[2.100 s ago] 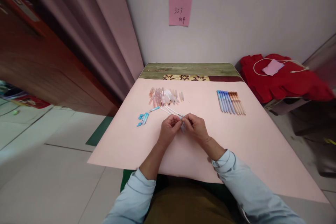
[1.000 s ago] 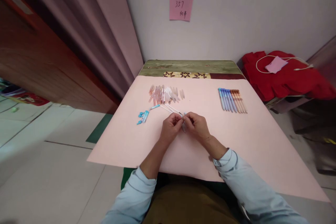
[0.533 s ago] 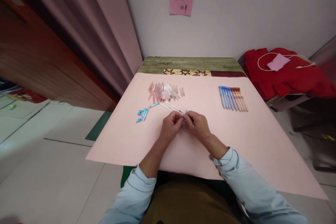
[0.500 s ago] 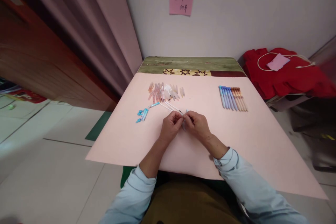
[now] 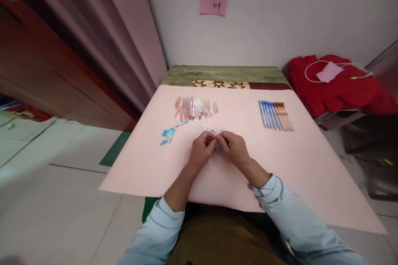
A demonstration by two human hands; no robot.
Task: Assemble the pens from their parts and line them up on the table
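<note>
My left hand (image 5: 201, 149) and my right hand (image 5: 234, 148) meet over the front middle of the table, fingertips pinched together. Between them is a small pen part (image 5: 217, 150), pale and see-through at its lower end; the fingers cover most of it. White pen refills (image 5: 199, 124) lie just beyond my left hand, one dark tip close to the fingers. Farther left are light-blue pen parts (image 5: 169, 136) and a thin blue-ended piece (image 5: 181, 124). Behind the refills spreads a pile of pinkish and clear pen grips or barrels (image 5: 186, 109), with white pieces among them.
A neat row of blue and brown pens (image 5: 275, 116) lies at the right on the pink table cover (image 5: 298, 174). A red cloth (image 5: 342, 95) with a white cable and pink paper sits beyond the right edge. The wall (image 5: 264, 20) stands behind, a curtain (image 5: 130, 20) at left.
The camera view has shifted very slightly. Both hands stay pinched together in the same place, and the pens and parts on the table have not moved.
</note>
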